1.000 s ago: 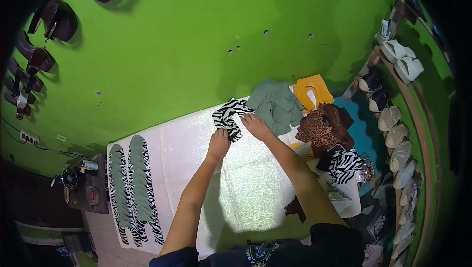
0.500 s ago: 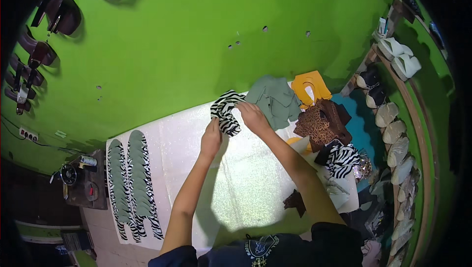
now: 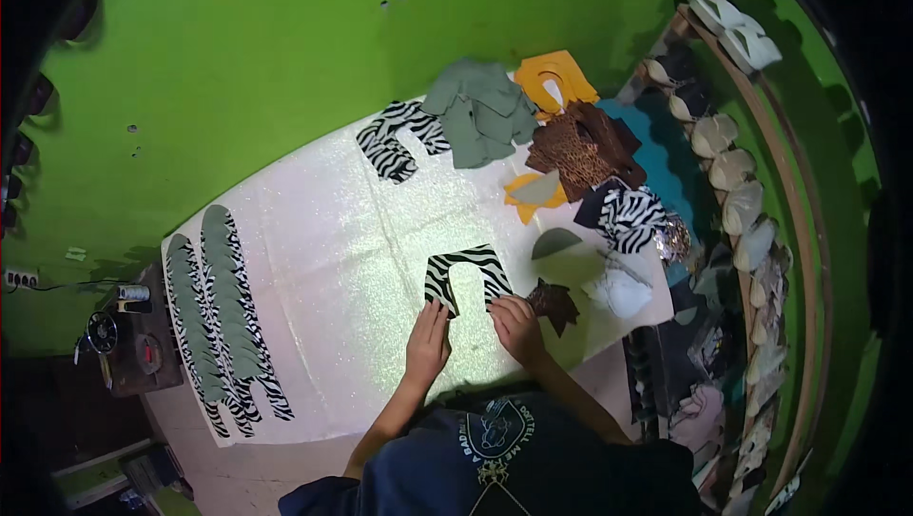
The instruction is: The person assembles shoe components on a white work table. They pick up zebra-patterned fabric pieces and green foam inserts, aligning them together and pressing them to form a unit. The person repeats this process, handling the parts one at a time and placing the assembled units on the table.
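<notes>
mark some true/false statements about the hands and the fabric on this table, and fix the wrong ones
1. The left hand and right hand both touch the nearer zebra-print piece. True.
2. The opening of the nearer zebra-print piece faces away from the person. False: it faces the person.
3. The grey-green pile lies left of the leopard-print fabric. True.
4. Nothing on the table lies further right than the grey-green pile. False: the leopard-print fabric does.
5. Overlapping grey-green pieces lie in rows at the left end of the table. True.
6. There are four such rows. False: there are two.
</notes>
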### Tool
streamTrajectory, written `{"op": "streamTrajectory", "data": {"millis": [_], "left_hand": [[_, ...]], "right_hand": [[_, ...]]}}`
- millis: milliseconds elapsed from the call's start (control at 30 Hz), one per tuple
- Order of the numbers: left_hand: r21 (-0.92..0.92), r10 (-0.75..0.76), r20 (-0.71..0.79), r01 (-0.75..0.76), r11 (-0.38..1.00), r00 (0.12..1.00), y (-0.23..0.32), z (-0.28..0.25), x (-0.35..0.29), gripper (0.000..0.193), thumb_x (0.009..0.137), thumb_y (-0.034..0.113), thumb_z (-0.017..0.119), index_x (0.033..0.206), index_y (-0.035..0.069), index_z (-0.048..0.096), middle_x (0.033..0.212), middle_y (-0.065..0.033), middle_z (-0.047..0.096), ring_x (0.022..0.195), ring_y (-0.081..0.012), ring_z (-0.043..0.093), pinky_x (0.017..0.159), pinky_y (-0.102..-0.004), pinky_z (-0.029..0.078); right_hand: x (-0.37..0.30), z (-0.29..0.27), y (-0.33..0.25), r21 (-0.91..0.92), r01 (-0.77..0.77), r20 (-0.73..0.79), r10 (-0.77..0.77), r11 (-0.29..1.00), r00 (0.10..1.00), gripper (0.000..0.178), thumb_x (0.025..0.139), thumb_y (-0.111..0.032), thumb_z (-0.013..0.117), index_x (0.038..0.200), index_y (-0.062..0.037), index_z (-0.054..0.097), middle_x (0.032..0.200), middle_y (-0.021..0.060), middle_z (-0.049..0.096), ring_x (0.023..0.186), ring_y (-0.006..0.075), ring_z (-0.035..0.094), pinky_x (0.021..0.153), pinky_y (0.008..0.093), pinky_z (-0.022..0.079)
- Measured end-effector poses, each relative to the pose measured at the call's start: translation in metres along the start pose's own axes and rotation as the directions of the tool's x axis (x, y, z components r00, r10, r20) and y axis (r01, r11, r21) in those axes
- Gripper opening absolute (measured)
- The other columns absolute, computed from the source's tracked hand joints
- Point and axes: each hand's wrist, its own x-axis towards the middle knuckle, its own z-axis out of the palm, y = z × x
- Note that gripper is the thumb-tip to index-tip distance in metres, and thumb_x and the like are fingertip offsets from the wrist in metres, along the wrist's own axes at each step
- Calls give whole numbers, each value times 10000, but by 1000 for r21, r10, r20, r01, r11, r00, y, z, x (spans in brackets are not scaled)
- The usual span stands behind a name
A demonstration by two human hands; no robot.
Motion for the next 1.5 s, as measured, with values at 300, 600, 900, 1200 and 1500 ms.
{"op": "streamTrajectory", "data": {"millis": [300, 600, 900, 1200, 1500], "left_hand": [[55, 177, 28, -178, 982, 984, 7, -17, 41, 381, 681, 30, 500, 1055, 67, 560, 1067, -104, 539, 1022, -275, 495, 883, -413, 326], [-9, 390, 183, -395, 919, 902, 20, 29, 130, 364, 716, 100, 548, 1076, 50, 535, 1081, -101, 522, 1026, -259, 480, 862, -380, 351], [11, 350, 265, -366, 931, 898, 20, 46, 133, 355, 735, 117, 551, 1085, 61, 535, 1103, -99, 511, 1034, -263, 477, 853, -390, 372], [-165, 196, 34, -188, 968, 980, -9, 9, 125, 267, 754, 171, 624, 958, 1, 595, 915, -166, 612, 832, -323, 581, 741, -380, 452], [-392, -173, 120, 207, 896, 978, -30, -9, 119, 212, 788, 171, 628, 853, -30, 641, 762, -112, 642, 724, -203, 607, 690, -297, 460]], "right_hand": [[18, -27, 25, 16, -18, -11, 18, 1000, 1000, 99, 771, -84, 569, 842, -15, 572, 920, 113, 571, 880, 282, 521, 757, 374, 424], [62, -42, 112, -305, -197, 33, 217, 932, 976, 400, 747, 33, 424, 1123, -58, 525, 1227, 131, 468, 1111, 296, 455, 893, 404, 401], [66, -59, 105, -483, -109, 91, 173, 869, 981, 276, 755, -50, 478, 993, -125, 594, 916, 39, 559, 906, 219, 527, 785, 355, 381], [106, -66, 55, 79, -24, 259, 3, 997, 966, 140, 797, -130, 557, 900, -41, 589, 882, 89, 594, 838, 263, 568, 748, 342, 424], [125, -21, 31, 335, -147, 387, 6, 931, 922, 246, 800, -151, 588, 991, 1, 559, 931, 137, 577, 873, 248, 559, 772, 310, 430]]}}
